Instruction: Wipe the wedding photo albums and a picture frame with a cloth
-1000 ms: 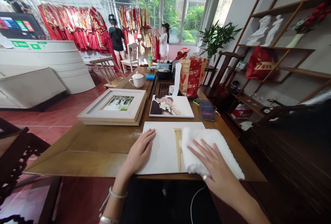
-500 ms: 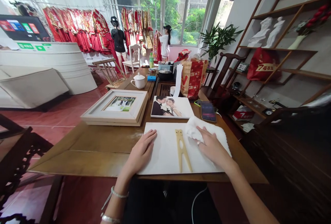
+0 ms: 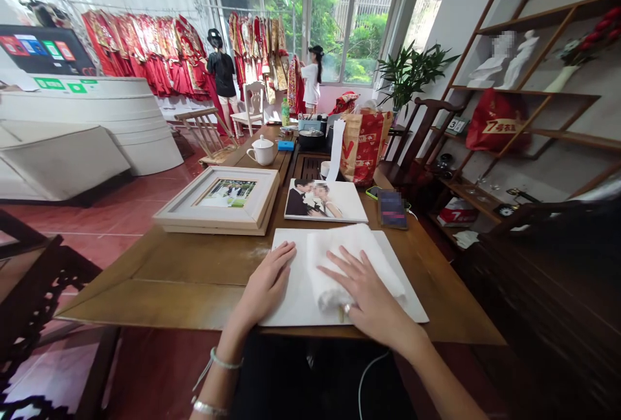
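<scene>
A white board (image 3: 298,290) lies flat at the table's near edge. My left hand (image 3: 266,281) rests on its left side, fingers stretched out, holding nothing. On the right, my right hand (image 3: 371,300) lies with fingers spread over a folded white cloth (image 3: 356,239), pressing it onto the board. Under that cloth is a pale yellow two-pronged piece (image 3: 341,314); only a small bit shows by my thumb, the rest is hidden. Just beyond the board lies a wedding photo panel (image 3: 352,200). Stacked picture frames (image 3: 177,216) stand to the left.
A phone (image 3: 392,210) lies right of the panel, with a red-and-tan paper bag (image 3: 363,148) behind. A white lidded cup (image 3: 262,151) and a blue box (image 3: 286,145) sit farther back on the wooden table (image 3: 169,290). Two people stand by garment racks.
My right hand has slid left across the board with the cloth, which now covers nearly all of the two-pronged piece. My left hand has stayed almost in place.
</scene>
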Demonstrator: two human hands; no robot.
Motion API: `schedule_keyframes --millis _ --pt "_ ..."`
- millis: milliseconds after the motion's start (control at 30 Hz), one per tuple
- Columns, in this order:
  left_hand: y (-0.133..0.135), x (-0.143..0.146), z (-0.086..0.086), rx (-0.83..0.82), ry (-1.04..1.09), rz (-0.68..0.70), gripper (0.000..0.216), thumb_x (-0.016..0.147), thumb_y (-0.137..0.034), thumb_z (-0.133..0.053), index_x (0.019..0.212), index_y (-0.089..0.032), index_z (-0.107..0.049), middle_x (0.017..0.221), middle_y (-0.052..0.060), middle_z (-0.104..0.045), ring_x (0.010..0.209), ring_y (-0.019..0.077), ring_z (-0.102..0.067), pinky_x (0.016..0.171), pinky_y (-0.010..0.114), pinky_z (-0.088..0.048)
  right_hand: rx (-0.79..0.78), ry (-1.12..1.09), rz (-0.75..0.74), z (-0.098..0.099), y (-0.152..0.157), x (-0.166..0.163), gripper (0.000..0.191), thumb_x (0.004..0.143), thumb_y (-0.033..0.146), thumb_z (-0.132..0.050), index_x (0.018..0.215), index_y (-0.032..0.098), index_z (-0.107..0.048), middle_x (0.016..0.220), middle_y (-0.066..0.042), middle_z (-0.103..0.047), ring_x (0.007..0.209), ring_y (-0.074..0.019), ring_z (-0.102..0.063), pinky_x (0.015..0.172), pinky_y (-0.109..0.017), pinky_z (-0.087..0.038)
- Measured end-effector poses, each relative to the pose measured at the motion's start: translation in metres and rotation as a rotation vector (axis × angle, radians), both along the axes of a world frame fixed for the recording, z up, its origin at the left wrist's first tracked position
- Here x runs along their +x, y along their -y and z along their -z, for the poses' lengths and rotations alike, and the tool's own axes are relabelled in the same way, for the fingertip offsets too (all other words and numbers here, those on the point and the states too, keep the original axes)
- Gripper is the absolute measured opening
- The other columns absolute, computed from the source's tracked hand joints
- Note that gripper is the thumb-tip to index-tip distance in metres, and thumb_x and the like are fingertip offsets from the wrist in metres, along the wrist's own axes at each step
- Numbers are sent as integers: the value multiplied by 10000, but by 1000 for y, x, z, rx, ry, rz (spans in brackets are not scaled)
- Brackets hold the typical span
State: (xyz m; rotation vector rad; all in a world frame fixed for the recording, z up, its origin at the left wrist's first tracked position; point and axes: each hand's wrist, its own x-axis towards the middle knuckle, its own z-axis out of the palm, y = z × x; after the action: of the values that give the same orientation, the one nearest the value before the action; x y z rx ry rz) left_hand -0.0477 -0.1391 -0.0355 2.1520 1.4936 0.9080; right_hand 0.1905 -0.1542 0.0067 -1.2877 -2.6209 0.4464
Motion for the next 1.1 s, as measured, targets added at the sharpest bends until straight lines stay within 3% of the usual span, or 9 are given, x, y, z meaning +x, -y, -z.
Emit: schedule_keyframes --millis 167,267,400,533,633,767,900,1100 --pt "-1 0 1 8 19 2 414 932 -208 -367 1306 -225 -545 1430 47 -502 1367 206 -392 1154 434 -281 -106 -20 -126 -7 56 30 962 532 45 -399 1445 341 -333 1548 71 -229 1439 -228 -88 1154 -564 -49" --pt "-1 0 1 1 8 6 416 933 -205 -367 1311 -227 -538 1433 45 -499 1370 202 -388 1155 437 -276 -162 -76 -35 -10 61 45 854 627 46 -385 1431 332 -365 1519 60 -308 1427 -206 -164 1165 -526 -114" --pt "0 0 0 -9 -3 -7 419 934 -216 -361 1315 -198 -535 1435 66 -494 1369 213 -389 1152 446 -282 -66 -136 200 -2 27 52 766 721 59 -358 1452 284 -330 1509 18 -343 1424 -192 -183 1168 -510 -109" --pt "1 0 -1 -4 9 -13 408 936 -221 -374 1307 -227 -542 1426 45 -507 1363 210 -400 1151 442 -286 -44 -47 317 2 -24 32 645 816 119 -371 1446 254 -349 1531 -25 -302 1433 -271 -124 1133 -584 -96" --pt "0 0 0 -8 9 -10 406 937 -224 -378 1309 -237 -541 1428 37 -505 1363 206 -400 1153 438 -284 -63 -12 297 -2 -54 6 590 860 178 -393 1445 241 -358 1539 -54 -280 1428 -325 -114 1110 -614 -102" --pt "-1 0 0 -8 12 -8 408 934 -224 -380 1309 -237 -540 1432 39 -501 1369 210 -389 1151 445 -286 -76 -4 168 -7 -69 -22 584 842 185 -442 1421 254 -405 1542 -40 -274 1432 -303 -109 1127 -576 -72" --pt "-1 0 1 -13 15 -4 416 934 -219 -370 1317 -227 -531 1430 48 -502 1373 204 -383 1151 437 -287 -43 25 69 -6 -41 -33 672 759 118 -474 1412 270 -421 1545 -14 -271 1438 -281 -69 1142 -546 -6" --pt "-1 0 3 -15 15 -14 417 932 -228 -367 1310 -201 -541 1431 66 -499 1372 214 -384 1151 439 -286 -26 80 -27 -6 46 -20 916 570 50 -478 1445 288 -354 1563 -9 -214 1437 -313 -28 1139 -592 -38"
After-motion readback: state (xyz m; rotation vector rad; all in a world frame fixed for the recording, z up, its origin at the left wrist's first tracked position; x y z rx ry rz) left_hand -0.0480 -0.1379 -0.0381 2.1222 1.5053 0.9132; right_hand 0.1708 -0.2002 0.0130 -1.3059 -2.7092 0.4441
